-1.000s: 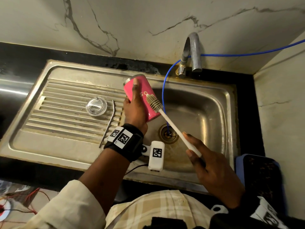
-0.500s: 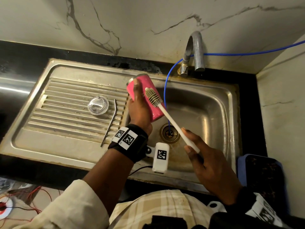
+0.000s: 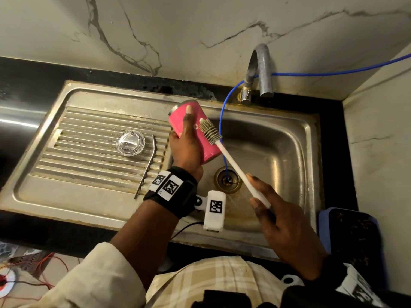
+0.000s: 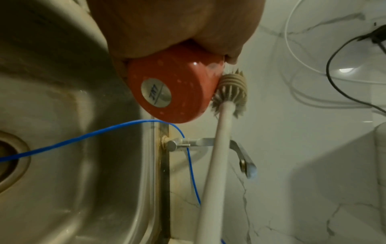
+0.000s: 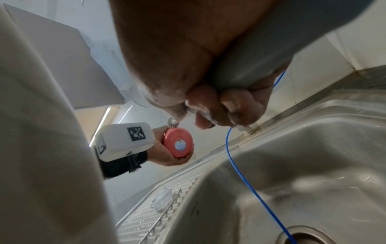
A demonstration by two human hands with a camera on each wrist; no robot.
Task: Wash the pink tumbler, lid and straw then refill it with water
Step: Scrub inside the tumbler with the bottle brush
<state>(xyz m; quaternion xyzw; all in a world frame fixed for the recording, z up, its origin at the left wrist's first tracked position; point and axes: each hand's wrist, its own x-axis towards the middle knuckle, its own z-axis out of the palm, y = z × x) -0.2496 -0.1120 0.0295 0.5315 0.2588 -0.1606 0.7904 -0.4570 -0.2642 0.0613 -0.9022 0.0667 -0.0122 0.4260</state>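
Head view had the left hand point(image 3: 186, 150) wrapped around the pink metal tumbler point(image 3: 208, 150), held tilted over the basin with its mouth aimed toward 11 o'clock and its base toward 5. The right hand point(image 3: 287, 227) was clenched on the far end of the white long-handled bottle brush point(image 3: 233, 162), whose ribbed head was pressed against the tumbler's outer wall.

My guess is the tumbler's stiff and fairly light while empty, but wet and soapy, so slippery. A full wrap around the middle, like it had, looks like the safe hold. The thin handle probably flexes a bit if you lean on it.

Over at 9 o'clock on the ribbed drainboard sat the clear round plastic lid point(image 3: 130, 143), with the bent metal straw point(image 3: 148, 165) just beside it, not touching. The straw looked ready to roll along the grooves.

Room-wise, the stainless steel sink point(image 3: 295, 138) had open space at 3 o'clock. The curved steel tap point(image 3: 262, 70) sat at 1 o'clock, and a thin blue hose point(image 3: 221, 130) dropped into the drain right behind the brush, so that's the snag risk.
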